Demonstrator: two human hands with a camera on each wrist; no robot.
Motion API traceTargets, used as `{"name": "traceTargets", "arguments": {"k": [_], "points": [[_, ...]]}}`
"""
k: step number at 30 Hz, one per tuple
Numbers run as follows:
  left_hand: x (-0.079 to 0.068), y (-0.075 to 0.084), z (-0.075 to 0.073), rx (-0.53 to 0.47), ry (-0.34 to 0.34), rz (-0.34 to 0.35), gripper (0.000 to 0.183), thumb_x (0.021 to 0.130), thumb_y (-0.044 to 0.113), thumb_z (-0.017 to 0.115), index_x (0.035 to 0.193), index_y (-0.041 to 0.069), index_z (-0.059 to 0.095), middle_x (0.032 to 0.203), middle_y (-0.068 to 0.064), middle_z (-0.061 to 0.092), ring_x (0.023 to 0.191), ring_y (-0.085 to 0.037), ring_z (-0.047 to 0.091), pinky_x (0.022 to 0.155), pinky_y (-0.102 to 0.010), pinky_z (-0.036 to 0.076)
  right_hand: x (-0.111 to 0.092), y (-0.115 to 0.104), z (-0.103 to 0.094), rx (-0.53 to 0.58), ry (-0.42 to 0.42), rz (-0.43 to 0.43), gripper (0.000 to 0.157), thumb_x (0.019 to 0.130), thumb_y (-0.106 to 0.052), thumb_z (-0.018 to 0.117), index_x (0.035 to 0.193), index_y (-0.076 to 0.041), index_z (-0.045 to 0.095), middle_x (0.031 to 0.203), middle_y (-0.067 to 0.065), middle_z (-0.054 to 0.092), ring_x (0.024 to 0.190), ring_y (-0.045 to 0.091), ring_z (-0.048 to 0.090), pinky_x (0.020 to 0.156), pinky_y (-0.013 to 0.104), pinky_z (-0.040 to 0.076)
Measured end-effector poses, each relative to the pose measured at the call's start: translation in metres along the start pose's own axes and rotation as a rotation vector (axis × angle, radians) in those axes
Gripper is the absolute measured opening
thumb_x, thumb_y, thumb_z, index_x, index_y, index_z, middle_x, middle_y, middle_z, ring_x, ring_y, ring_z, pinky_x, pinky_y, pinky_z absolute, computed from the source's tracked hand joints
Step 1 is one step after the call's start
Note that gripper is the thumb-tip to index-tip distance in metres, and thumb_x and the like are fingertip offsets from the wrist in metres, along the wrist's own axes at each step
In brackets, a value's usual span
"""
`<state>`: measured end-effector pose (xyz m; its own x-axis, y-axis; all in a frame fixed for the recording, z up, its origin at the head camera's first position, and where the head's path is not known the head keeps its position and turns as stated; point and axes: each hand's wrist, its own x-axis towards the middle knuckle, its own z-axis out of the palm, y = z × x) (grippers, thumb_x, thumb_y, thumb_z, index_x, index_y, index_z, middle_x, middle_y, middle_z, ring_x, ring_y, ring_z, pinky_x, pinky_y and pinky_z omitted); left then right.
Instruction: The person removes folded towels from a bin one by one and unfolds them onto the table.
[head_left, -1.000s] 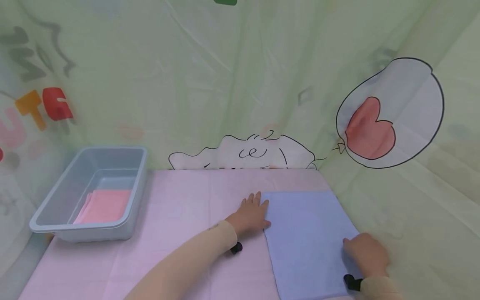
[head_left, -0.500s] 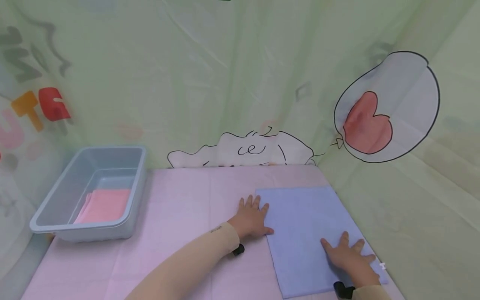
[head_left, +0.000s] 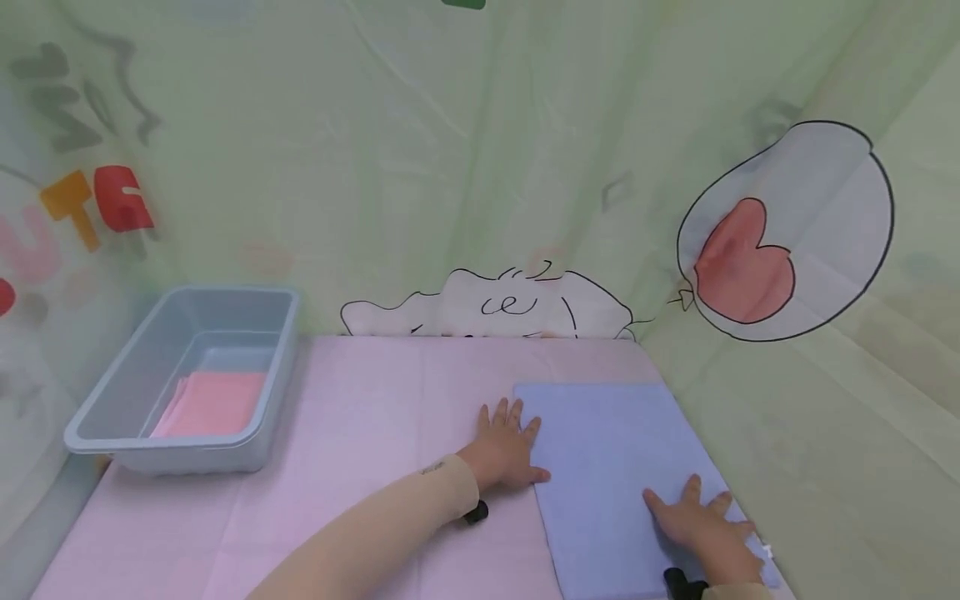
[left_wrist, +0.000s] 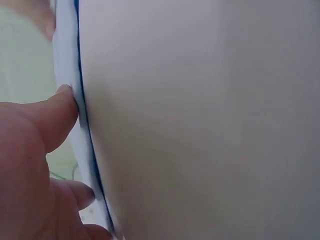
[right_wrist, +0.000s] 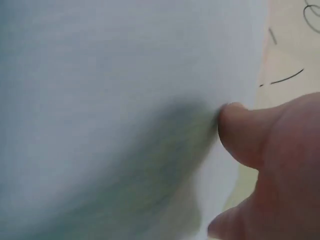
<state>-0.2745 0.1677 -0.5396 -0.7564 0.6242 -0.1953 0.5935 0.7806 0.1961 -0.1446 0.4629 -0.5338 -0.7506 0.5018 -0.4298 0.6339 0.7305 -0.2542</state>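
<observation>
A blue cloth (head_left: 592, 467), folded into a rectangle, lies flat on the right part of the table. My left hand (head_left: 504, 450) rests at its left edge with the fingers spread, thumb and fingertips touching the cloth. In the left wrist view, the thumb (left_wrist: 62, 110) meets the layered edge of the cloth. My right hand (head_left: 705, 529) lies on the lower right part of the cloth, fingers spread out. The right wrist view has the right thumb (right_wrist: 245, 130) touching the cloth's surface.
A light blue plastic basin (head_left: 281, 367) stands at the left of the table, with a folded pink cloth (head_left: 217, 404) in it. The pink tabletop (head_left: 360, 417) meets a printed green curtain (head_left: 375, 167) at the back and right.
My right hand, earlier curled at the cloth's right edge, has spread its fingers and moved slightly left onto the cloth. My left hand has shifted slightly down along the edge.
</observation>
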Motion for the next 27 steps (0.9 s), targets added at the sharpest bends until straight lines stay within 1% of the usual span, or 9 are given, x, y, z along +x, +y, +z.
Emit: {"name": "traceTargets", "arguments": {"k": [2,6,9,11,15,18,21,24,27], "points": [[-0.004,0.006,0.004,0.015,-0.003,0.016,0.096,0.096,0.081,0.054,0.173,0.031,0.026,0.183,-0.011,0.013,0.170,-0.038,0.011,0.134,-0.065,0.016,0.006,-0.009,-0.005,-0.045,0.024,-0.040,0.125,0.099,-0.081,0.043,0.163,0.013,-0.007,0.156,0.055,-0.025,0.136,0.088,-0.022,0.103,0.101,0.000],[-0.015,0.020,0.009,0.033,0.000,0.060,0.096,0.094,0.084,0.053,0.172,0.034,0.025,0.183,-0.008,0.012,0.170,-0.035,0.011,0.135,-0.064,0.016,0.023,-0.033,-0.019,-0.109,0.070,-0.173,0.119,0.103,-0.076,0.040,0.163,0.016,-0.004,0.160,0.055,-0.017,0.143,0.084,-0.012,0.112,0.095,0.005],[-0.024,0.031,0.010,0.047,-0.009,0.082,0.098,0.092,0.088,0.051,0.172,0.037,0.024,0.184,-0.006,0.011,0.170,-0.035,0.011,0.135,-0.063,0.016,0.039,-0.048,-0.026,-0.131,0.091,-0.270,0.113,0.105,-0.070,0.042,0.163,0.017,0.001,0.163,0.053,-0.012,0.147,0.081,-0.008,0.117,0.091,0.007],[-0.029,0.036,0.012,0.055,-0.022,0.089,0.100,0.090,0.090,0.050,0.172,0.039,0.023,0.184,-0.006,0.011,0.170,-0.034,0.011,0.135,-0.063,0.016,0.053,-0.052,-0.029,-0.150,0.088,-0.312,0.110,0.107,-0.068,0.042,0.163,0.019,0.003,0.163,0.053,-0.010,0.147,0.081,-0.007,0.118,0.090,0.008],[-0.036,0.043,0.016,0.071,-0.050,0.092,0.103,0.088,0.093,0.049,0.172,0.041,0.021,0.184,-0.004,0.010,0.171,-0.032,0.011,0.135,-0.063,0.016,0.075,-0.052,-0.031,-0.154,0.053,-0.322,0.108,0.108,-0.067,0.040,0.161,0.020,0.003,0.163,0.054,-0.011,0.147,0.081,-0.008,0.118,0.089,0.009],[-0.040,0.045,0.020,0.074,-0.057,0.093,0.104,0.087,0.094,0.049,0.172,0.042,0.020,0.184,-0.002,0.009,0.171,-0.031,0.010,0.135,-0.062,0.016,0.087,-0.048,-0.032,-0.136,0.015,-0.309,0.112,0.107,-0.069,0.040,0.160,0.021,0.001,0.161,0.055,-0.014,0.146,0.081,-0.011,0.117,0.090,0.005],[-0.042,0.044,0.020,0.061,-0.062,0.091,0.105,0.086,0.094,0.052,0.172,0.043,0.020,0.184,-0.002,0.008,0.171,-0.031,0.009,0.135,-0.062,0.015,0.098,-0.043,-0.030,-0.098,0.001,-0.301,0.119,0.103,-0.075,0.042,0.161,0.020,0.000,0.162,0.054,-0.016,0.147,0.080,-0.014,0.117,0.089,-0.001],[-0.043,0.041,0.019,0.046,-0.072,0.085,0.106,0.085,0.094,0.054,0.172,0.044,0.019,0.184,-0.001,0.007,0.171,-0.030,0.008,0.135,-0.062,0.015,0.106,-0.041,-0.029,-0.069,-0.024,-0.302,0.124,0.101,-0.078,0.045,0.162,0.019,-0.003,0.161,0.053,-0.021,0.147,0.078,-0.019,0.117,0.089,-0.006],[-0.044,0.037,0.017,0.015,-0.093,0.083,0.107,0.084,0.092,0.057,0.172,0.044,0.017,0.184,0.000,0.004,0.171,-0.030,0.005,0.135,-0.063,0.014,0.111,-0.043,-0.029,-0.073,-0.048,-0.301,0.121,0.103,-0.075,0.044,0.162,0.018,-0.007,0.161,0.050,-0.026,0.147,0.077,-0.024,0.118,0.087,-0.009]]}}
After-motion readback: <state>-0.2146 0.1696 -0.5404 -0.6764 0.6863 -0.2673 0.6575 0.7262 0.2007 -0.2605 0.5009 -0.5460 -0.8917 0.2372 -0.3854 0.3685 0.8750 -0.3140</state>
